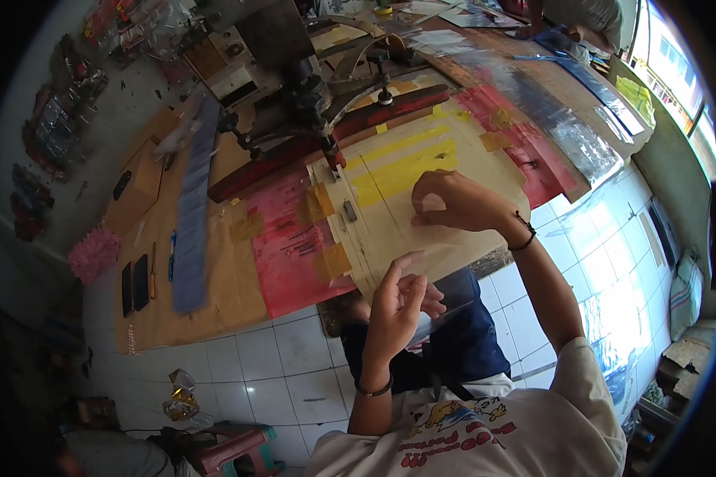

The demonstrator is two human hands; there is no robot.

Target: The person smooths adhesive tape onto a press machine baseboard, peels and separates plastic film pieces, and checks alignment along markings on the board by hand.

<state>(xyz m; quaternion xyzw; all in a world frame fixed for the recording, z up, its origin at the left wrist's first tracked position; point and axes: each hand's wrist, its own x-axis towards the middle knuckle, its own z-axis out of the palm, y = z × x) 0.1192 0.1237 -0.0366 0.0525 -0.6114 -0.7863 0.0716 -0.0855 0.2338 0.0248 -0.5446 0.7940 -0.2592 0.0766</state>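
Observation:
My left hand (399, 306) is raised at the front edge of the work surface, palm turned inward and fingers apart, with nothing visible in it. Next to its fingertips is a clear, glossy plastic sheet (456, 292); I cannot tell whether they touch. Over the tan sheet (489, 167), my right hand (460, 203) has its fingers curled in; whatever they pinch, if anything, is hidden. Yellow strips (406, 167) lie just beyond it. A press-like machine with a long red bar (274, 163) spans the back of the sheet. A small dark metal block (350, 211) lies left of my right hand.
Red film (294, 246) is taped down at the left, with more red film (525, 147) at the right. Farther left are a bluish plastic strip (195, 215), a blue pen (173, 254) and a dark phone (141, 282). Another person (585, 28) works at the far table.

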